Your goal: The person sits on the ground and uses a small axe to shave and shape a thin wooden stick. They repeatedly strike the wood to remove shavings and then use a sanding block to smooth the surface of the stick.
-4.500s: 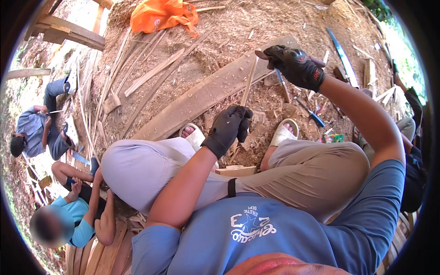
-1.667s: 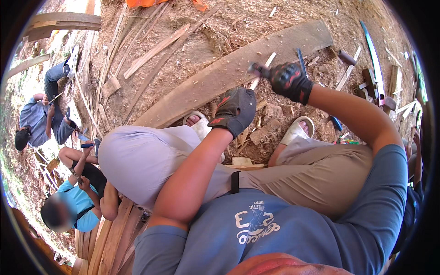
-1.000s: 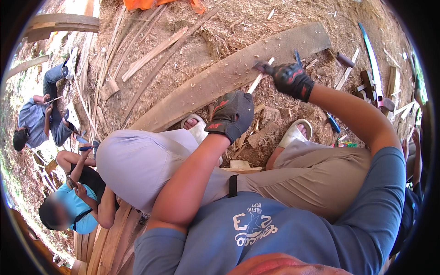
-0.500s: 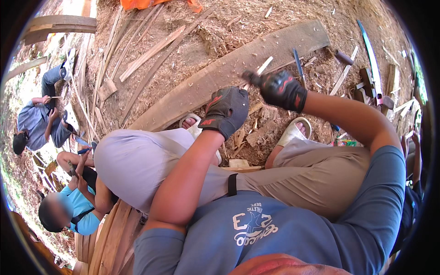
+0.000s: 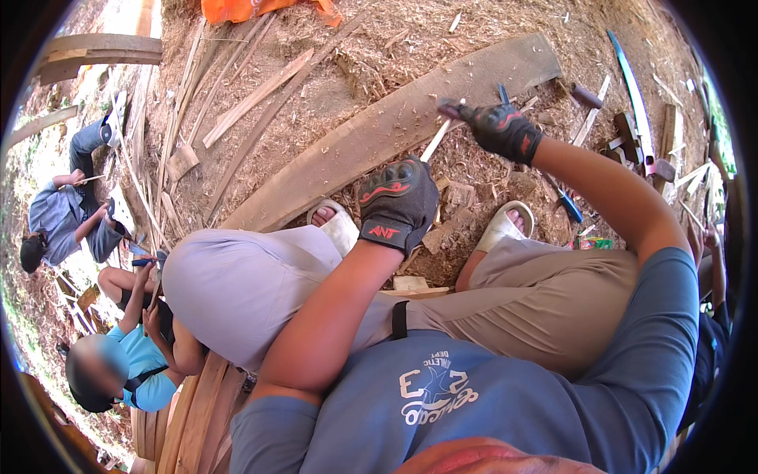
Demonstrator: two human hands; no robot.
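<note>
My left hand, in a black glove with red marks, is closed around a thin pale wooden stick. The stick slants up and to the right out of the fist; its lower part is hidden in the glove. My right hand, gloved alike, is at the stick's upper end with its fingers pressed together. A small dark piece shows at these fingertips, blurred, so I cannot tell what it is or where glove ends and piece begins. Behind the hands lies a long broad plank on the shavings.
Partly behind my right arm, a blue-handled tool lies on the ground. To the right are a long curved blade, a mallet-like wooden piece and wooden blocks. Two people work at left. Orange sheeting is at the top.
My right hand has shifted slightly right and up the stick, away from my left hand, so more of the stick shows. My left hand has turned, showing more of its back.
</note>
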